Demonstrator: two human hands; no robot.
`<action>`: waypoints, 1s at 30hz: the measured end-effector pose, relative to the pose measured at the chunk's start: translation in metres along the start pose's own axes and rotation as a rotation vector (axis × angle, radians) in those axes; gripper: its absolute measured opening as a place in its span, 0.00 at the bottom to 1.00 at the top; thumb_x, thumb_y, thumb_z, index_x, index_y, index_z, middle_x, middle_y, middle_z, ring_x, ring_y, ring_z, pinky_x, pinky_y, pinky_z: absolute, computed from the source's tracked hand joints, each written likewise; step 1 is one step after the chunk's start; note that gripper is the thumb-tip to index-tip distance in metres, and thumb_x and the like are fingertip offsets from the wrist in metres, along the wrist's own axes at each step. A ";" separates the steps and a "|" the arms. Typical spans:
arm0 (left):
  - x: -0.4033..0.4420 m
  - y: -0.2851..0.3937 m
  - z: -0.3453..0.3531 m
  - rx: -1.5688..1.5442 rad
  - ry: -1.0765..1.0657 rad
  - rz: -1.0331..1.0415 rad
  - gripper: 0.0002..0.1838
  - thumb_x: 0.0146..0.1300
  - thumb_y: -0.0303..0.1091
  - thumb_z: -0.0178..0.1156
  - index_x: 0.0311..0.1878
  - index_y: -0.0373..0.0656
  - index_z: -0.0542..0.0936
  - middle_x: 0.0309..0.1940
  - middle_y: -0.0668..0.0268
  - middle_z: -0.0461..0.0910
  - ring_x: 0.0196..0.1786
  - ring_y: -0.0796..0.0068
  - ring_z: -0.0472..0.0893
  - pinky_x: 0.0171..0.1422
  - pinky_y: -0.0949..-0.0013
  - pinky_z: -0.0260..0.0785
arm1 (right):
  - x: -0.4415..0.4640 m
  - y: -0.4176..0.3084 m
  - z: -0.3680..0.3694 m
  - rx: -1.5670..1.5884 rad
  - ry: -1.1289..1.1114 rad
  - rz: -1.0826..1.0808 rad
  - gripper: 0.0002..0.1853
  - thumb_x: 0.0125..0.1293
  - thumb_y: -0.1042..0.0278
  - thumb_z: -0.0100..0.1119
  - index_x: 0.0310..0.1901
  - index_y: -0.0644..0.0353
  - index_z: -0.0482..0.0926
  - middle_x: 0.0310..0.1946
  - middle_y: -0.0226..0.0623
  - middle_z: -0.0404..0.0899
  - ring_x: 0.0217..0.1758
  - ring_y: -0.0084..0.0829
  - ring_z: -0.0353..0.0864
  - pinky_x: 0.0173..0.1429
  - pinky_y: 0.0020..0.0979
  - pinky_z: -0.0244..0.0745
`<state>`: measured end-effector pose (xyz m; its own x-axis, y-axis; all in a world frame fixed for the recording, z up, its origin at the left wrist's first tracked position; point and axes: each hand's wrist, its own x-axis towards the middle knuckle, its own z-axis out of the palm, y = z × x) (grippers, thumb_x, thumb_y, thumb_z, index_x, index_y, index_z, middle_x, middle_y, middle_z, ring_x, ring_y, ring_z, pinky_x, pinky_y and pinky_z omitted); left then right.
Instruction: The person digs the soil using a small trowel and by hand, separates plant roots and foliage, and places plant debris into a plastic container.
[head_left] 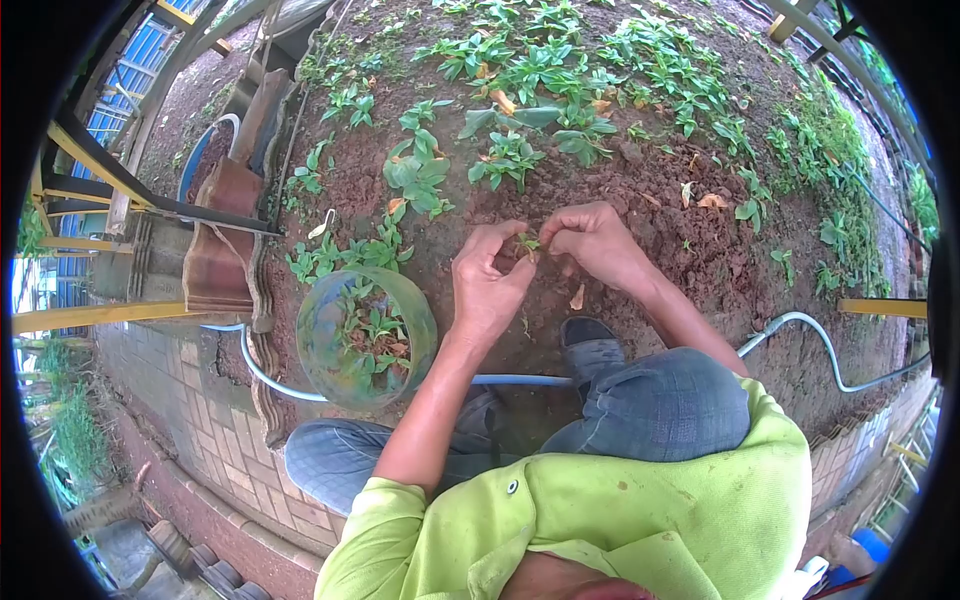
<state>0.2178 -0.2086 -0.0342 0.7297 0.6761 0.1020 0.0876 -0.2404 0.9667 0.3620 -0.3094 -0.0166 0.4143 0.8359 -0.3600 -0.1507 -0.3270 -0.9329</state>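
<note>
A small green sprig [529, 243] is between my two hands, above the brown soil. My left hand [492, 277] has its thumb and index finger closed at the sprig's lower left. My right hand [592, 243] pinches at its right side, with the fingers curled. Which fingertips hold the stem is too small to tell exactly. To the left of my left forearm stands a clear round bucket [418, 318] with leafy plants [372, 330] and brown leaves inside.
Leafy plants [545, 70] grow across the bed ahead. A pale blue hose [520, 379] runs behind my feet, near my shoe [587, 332]. Reddish roof tiles [222, 250] edge the bed at left, beside brick paving [215, 425]. Dry leaves lie on the soil.
</note>
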 end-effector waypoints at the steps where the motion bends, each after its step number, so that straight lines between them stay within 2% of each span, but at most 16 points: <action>1: -0.001 0.002 0.001 0.000 -0.002 -0.003 0.17 0.51 0.17 0.66 0.46 0.37 0.81 0.41 0.66 0.79 0.36 0.83 0.79 0.39 0.79 0.73 | 0.000 0.000 -0.001 -0.022 0.006 -0.020 0.07 0.55 0.77 0.54 0.31 0.64 0.82 0.22 0.30 0.78 0.22 0.19 0.75 0.26 0.25 0.76; 6: -0.003 0.003 0.005 0.148 -0.006 0.087 0.18 0.50 0.19 0.66 0.47 0.37 0.81 0.41 0.63 0.80 0.34 0.82 0.79 0.37 0.78 0.73 | 0.005 0.013 0.000 -0.173 0.066 -0.174 0.08 0.56 0.76 0.51 0.32 0.66 0.81 0.20 0.32 0.77 0.21 0.19 0.73 0.30 0.29 0.73; 8: -0.003 0.005 0.003 0.194 -0.005 0.073 0.17 0.51 0.19 0.65 0.47 0.37 0.81 0.40 0.64 0.80 0.33 0.82 0.79 0.37 0.77 0.73 | 0.004 0.014 0.001 -0.269 0.106 -0.214 0.09 0.56 0.77 0.52 0.35 0.67 0.81 0.22 0.39 0.78 0.23 0.24 0.76 0.33 0.32 0.73; 9: -0.002 0.006 0.001 0.241 -0.006 0.063 0.16 0.52 0.20 0.65 0.46 0.36 0.81 0.39 0.65 0.81 0.33 0.82 0.78 0.37 0.77 0.73 | 0.004 0.013 0.002 -0.269 0.104 -0.213 0.09 0.56 0.77 0.52 0.35 0.67 0.81 0.22 0.39 0.78 0.23 0.24 0.76 0.33 0.32 0.73; 10: -0.001 0.001 0.001 0.242 -0.006 0.061 0.16 0.52 0.20 0.65 0.46 0.36 0.81 0.39 0.65 0.81 0.33 0.82 0.78 0.37 0.77 0.73 | 0.002 0.012 0.005 -0.298 0.181 -0.260 0.09 0.56 0.76 0.52 0.36 0.66 0.81 0.23 0.41 0.79 0.24 0.27 0.78 0.34 0.33 0.73; 12: 0.001 -0.014 0.000 0.086 0.088 -0.135 0.15 0.53 0.21 0.65 0.46 0.35 0.81 0.35 0.68 0.81 0.32 0.84 0.77 0.37 0.77 0.71 | -0.004 0.004 0.007 -0.324 0.255 -0.307 0.09 0.56 0.76 0.52 0.36 0.66 0.81 0.24 0.43 0.80 0.25 0.29 0.80 0.34 0.33 0.74; 15: 0.004 -0.026 -0.008 0.125 0.136 -0.156 0.14 0.53 0.21 0.65 0.45 0.34 0.81 0.32 0.70 0.81 0.32 0.86 0.76 0.37 0.78 0.70 | -0.010 -0.013 0.006 -0.465 0.357 -0.277 0.09 0.56 0.76 0.54 0.38 0.66 0.81 0.26 0.45 0.82 0.27 0.35 0.82 0.36 0.34 0.74; 17: 0.007 -0.028 -0.013 0.053 0.137 -0.168 0.12 0.54 0.21 0.65 0.44 0.34 0.81 0.30 0.69 0.81 0.32 0.85 0.76 0.36 0.78 0.70 | -0.010 -0.016 0.002 -0.376 0.340 -0.276 0.10 0.56 0.75 0.57 0.39 0.66 0.81 0.28 0.45 0.82 0.31 0.38 0.83 0.38 0.36 0.75; 18: 0.009 -0.020 -0.016 -0.099 0.074 -0.285 0.12 0.55 0.20 0.65 0.44 0.34 0.81 0.31 0.68 0.81 0.32 0.84 0.78 0.36 0.78 0.71 | -0.009 -0.014 0.001 -0.376 0.341 -0.279 0.10 0.56 0.75 0.57 0.39 0.66 0.81 0.28 0.45 0.82 0.31 0.38 0.83 0.38 0.36 0.75; 19: 0.011 -0.015 -0.018 -0.251 0.009 -0.401 0.12 0.56 0.20 0.65 0.44 0.34 0.80 0.31 0.68 0.82 0.32 0.82 0.79 0.36 0.77 0.72 | -0.007 -0.011 -0.001 -0.451 0.334 -0.369 0.11 0.55 0.73 0.59 0.40 0.67 0.82 0.29 0.46 0.82 0.34 0.40 0.83 0.39 0.37 0.75; 20: 0.011 -0.015 -0.018 -0.252 0.007 -0.401 0.12 0.56 0.20 0.65 0.44 0.34 0.80 0.31 0.68 0.82 0.32 0.82 0.79 0.36 0.77 0.72 | -0.006 -0.006 -0.001 -0.525 0.325 -0.458 0.12 0.55 0.71 0.60 0.40 0.67 0.82 0.30 0.46 0.82 0.36 0.42 0.83 0.40 0.39 0.75; 22: 0.011 -0.015 -0.017 -0.582 0.048 -0.535 0.12 0.56 0.21 0.65 0.45 0.34 0.79 0.32 0.66 0.83 0.32 0.79 0.81 0.35 0.75 0.75 | -0.002 0.007 0.003 -0.613 0.366 -0.534 0.13 0.54 0.69 0.61 0.40 0.67 0.82 0.31 0.47 0.82 0.37 0.43 0.82 0.40 0.40 0.75; 23: 0.011 -0.016 -0.017 -0.583 0.048 -0.536 0.12 0.56 0.21 0.65 0.45 0.34 0.79 0.32 0.66 0.83 0.32 0.79 0.81 0.35 0.75 0.75 | 0.000 0.011 0.006 -0.700 0.406 -0.614 0.14 0.53 0.68 0.63 0.40 0.67 0.82 0.32 0.48 0.82 0.38 0.44 0.82 0.41 0.42 0.75; 24: 0.011 -0.017 -0.018 -0.604 0.019 -0.544 0.13 0.56 0.21 0.66 0.46 0.34 0.79 0.32 0.66 0.83 0.32 0.78 0.81 0.36 0.75 0.75 | 0.000 0.008 0.009 -0.701 0.408 -0.611 0.14 0.53 0.68 0.63 0.40 0.67 0.82 0.32 0.48 0.82 0.38 0.44 0.82 0.41 0.42 0.75; 26: 0.010 -0.017 -0.016 -0.626 -0.014 -0.555 0.14 0.56 0.21 0.66 0.47 0.34 0.79 0.33 0.65 0.83 0.33 0.78 0.82 0.36 0.74 0.76 | -0.003 0.001 0.015 -0.505 0.251 -0.265 0.14 0.53 0.66 0.63 0.37 0.68 0.82 0.31 0.49 0.82 0.36 0.46 0.82 0.41 0.42 0.75; 30: 0.007 -0.011 -0.013 -0.458 -0.033 -0.485 0.14 0.56 0.22 0.66 0.47 0.34 0.79 0.30 0.67 0.82 0.30 0.81 0.80 0.33 0.76 0.74 | -0.001 0.003 0.018 -0.544 0.155 -0.268 0.12 0.54 0.67 0.61 0.33 0.70 0.81 0.27 0.49 0.81 0.31 0.48 0.81 0.40 0.42 0.75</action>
<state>0.2133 -0.1919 -0.0411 0.7009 0.6098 -0.3699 0.1196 0.4109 0.9038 0.3452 -0.3032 -0.0194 0.5061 0.8596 -0.0700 0.4380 -0.3261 -0.8377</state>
